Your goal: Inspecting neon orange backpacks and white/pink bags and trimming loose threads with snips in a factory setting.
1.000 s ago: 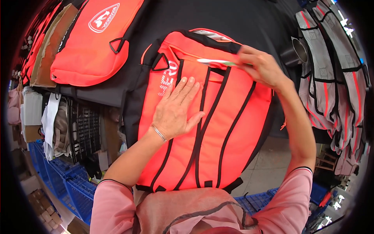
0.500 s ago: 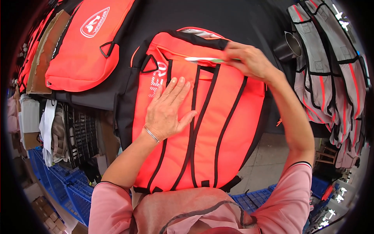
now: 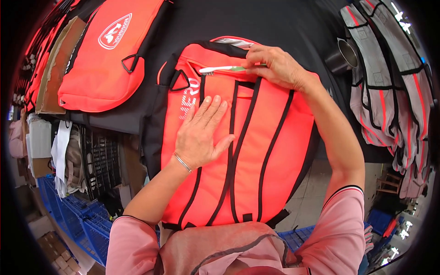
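At the far left, blue plastic crates (image 3: 68, 215) sit below the table edge, with a second orange fabric bag bearing a white emblem (image 3: 103, 59) lying on the black table surface (image 3: 275, 18) above them. In the middle, a large orange fabric backpack with black straps (image 3: 256, 151) lies flat on the table. The left hand (image 3: 201, 135) presses on it, palm down, fingers spread and holding nothing. The right hand (image 3: 275, 66) pinches a white-and-green toothbrush (image 3: 222, 69), bristles touching the backpack's upper edge. Further right stands a metal cup (image 3: 343, 55), then grey vests with red trim (image 3: 394, 91).
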`<state>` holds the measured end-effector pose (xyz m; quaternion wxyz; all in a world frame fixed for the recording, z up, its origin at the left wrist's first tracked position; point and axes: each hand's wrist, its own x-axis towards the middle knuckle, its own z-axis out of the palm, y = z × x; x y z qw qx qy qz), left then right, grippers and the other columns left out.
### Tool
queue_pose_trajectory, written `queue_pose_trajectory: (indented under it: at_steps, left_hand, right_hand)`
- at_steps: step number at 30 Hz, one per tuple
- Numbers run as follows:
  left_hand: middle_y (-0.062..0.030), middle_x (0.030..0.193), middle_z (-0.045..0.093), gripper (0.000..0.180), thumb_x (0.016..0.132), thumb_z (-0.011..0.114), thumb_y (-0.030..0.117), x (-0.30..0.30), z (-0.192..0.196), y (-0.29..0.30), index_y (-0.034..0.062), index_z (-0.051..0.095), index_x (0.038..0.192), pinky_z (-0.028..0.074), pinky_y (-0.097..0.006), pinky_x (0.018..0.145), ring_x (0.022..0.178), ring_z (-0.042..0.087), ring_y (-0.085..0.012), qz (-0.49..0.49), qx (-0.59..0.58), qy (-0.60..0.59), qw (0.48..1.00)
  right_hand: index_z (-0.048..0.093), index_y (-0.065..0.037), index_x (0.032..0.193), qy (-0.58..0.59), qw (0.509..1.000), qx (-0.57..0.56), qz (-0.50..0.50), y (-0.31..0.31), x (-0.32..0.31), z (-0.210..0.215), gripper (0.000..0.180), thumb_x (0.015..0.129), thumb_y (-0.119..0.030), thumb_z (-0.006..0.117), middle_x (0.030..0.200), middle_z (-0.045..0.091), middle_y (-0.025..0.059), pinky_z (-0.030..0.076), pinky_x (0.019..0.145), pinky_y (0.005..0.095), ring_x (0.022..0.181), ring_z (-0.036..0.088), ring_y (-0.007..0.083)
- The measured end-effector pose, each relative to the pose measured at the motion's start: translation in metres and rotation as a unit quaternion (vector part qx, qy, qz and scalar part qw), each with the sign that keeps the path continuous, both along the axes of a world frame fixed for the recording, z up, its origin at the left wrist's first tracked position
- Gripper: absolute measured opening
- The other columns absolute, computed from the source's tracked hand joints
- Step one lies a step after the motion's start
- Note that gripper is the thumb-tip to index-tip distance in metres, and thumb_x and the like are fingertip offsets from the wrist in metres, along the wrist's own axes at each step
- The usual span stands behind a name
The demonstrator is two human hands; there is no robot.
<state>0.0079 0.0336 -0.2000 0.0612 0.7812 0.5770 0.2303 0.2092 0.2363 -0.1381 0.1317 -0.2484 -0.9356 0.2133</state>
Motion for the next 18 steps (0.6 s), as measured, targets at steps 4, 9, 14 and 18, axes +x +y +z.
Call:
queue_pose_trajectory:
  at_steps: [4,9,14,18]
  left_hand:
    - [-0.0104,0.150,0.043,0.071,0.085,0.067,0.042,-0.004,-0.002,-0.003,0.0111,0.045,0.145,0.033,-0.046,0.112,0.140,0.038,-0.0257,0.010,-0.003,-0.005,1.000]
    - [-0.0102,0.151,0.041,0.071,0.086,0.067,0.042,-0.002,-0.004,-0.001,0.0113,0.044,0.145,0.033,-0.046,0.112,0.140,0.038,-0.0265,0.012,0.011,0.014,1.000]
    - [-0.0099,0.152,0.040,0.067,0.090,0.064,0.038,0.000,-0.002,0.000,0.0113,0.041,0.147,0.029,-0.045,0.115,0.142,0.035,-0.0267,0.003,0.018,-0.001,1.000]
    - [-0.0098,0.152,0.040,0.057,0.095,0.056,0.031,-0.002,-0.008,-0.001,0.0104,0.042,0.147,0.029,-0.042,0.115,0.142,0.034,-0.0277,0.004,0.031,0.015,0.999]
  right_hand:
    - [0.063,-0.002,0.090,-0.088,0.996,0.017,-0.012,-0.004,0.036,0.024,0.013,0.085,-0.013,0.066,0.094,0.060,0.0086,0.048,0.073,0.0403,0.085,0.062,0.0313]
    - [0.063,-0.003,0.088,-0.220,0.971,0.079,-0.056,-0.024,0.089,0.075,0.013,0.082,-0.013,0.068,0.092,0.060,0.0069,0.049,0.071,0.0397,0.084,0.063,0.0310]
    - [0.066,-0.004,0.093,-0.185,0.953,0.131,-0.199,-0.054,0.139,0.120,0.013,0.084,-0.013,0.066,0.090,0.061,0.0080,0.048,0.070,0.0394,0.083,0.062,0.0309]
    - [0.065,0.000,0.098,-0.025,0.939,0.155,-0.305,-0.102,0.186,0.122,0.015,0.088,-0.011,0.064,0.085,0.065,0.0165,0.048,0.070,0.0396,0.080,0.063,0.0350]
